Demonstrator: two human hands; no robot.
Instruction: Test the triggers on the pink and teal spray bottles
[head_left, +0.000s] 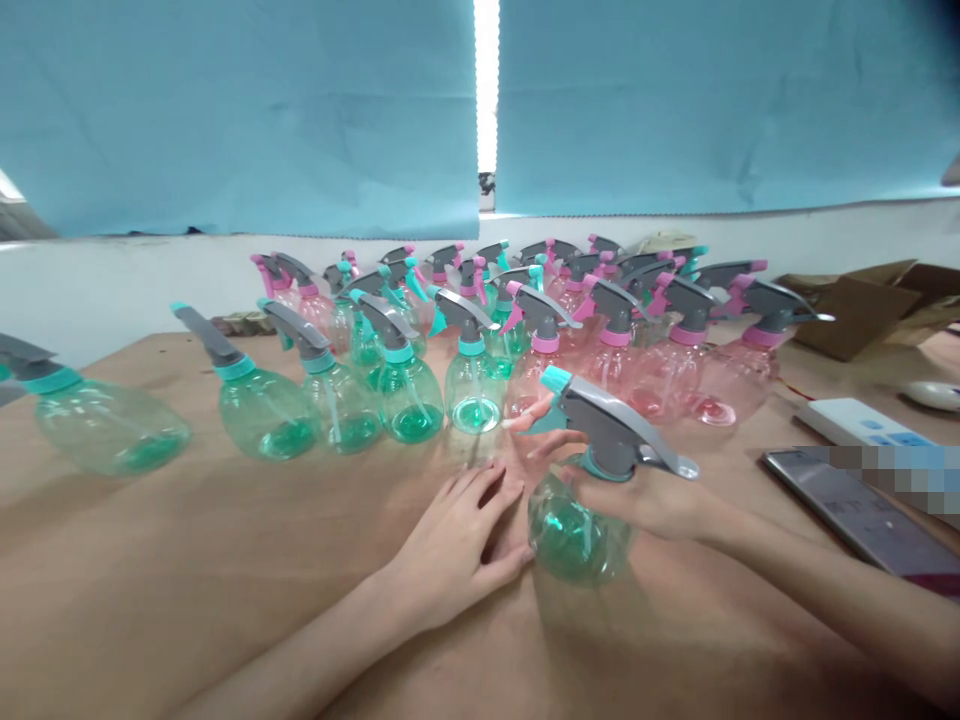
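Observation:
A green see-through spray bottle [581, 545] with a grey head and teal nozzle is close in front of me, leaning slightly. My right hand [600, 490] grips it just below the teal collar, partly hidden by the spray head. Some of its fingers stretch out past the trigger. My left hand [469, 530] rests palm down on the table, fingers spread and holding nothing, its thumb tip by the bottle's side. Just beyond the hands stands a row of spray bottles, green ones such as this green bottle [409, 400] to the left and pink ones such as this pink bottle [671, 375] to the right.
More pink and green spray bottles crowd the back of the wooden table [187, 580]. At right lie a phone [847, 510], a white power strip [855, 420] and a white mouse [934, 395]. An opened cardboard box [855, 310] sits behind them. Blue curtains [247, 120] hang at the back.

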